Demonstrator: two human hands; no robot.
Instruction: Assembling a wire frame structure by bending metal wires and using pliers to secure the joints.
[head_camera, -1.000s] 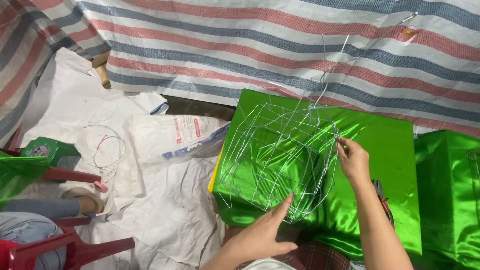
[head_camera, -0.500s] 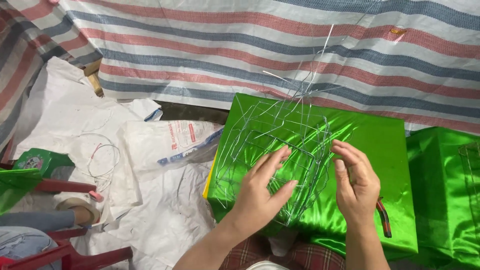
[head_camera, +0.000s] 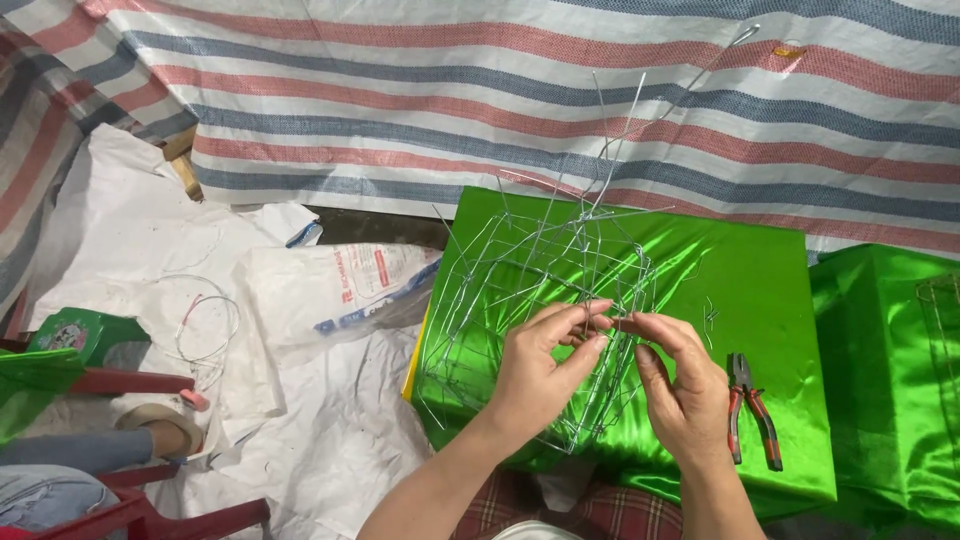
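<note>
Both the left hand and right hand are pinching thin strands on that wire frame, so those loose ends sticking up could easily jab a finger or bend the cage if they tug too hard.

A flat white plastic bag with red and blue print lies on white sheeting, left of the green satin-covered box. A small green printed carton sits far left.
</note>
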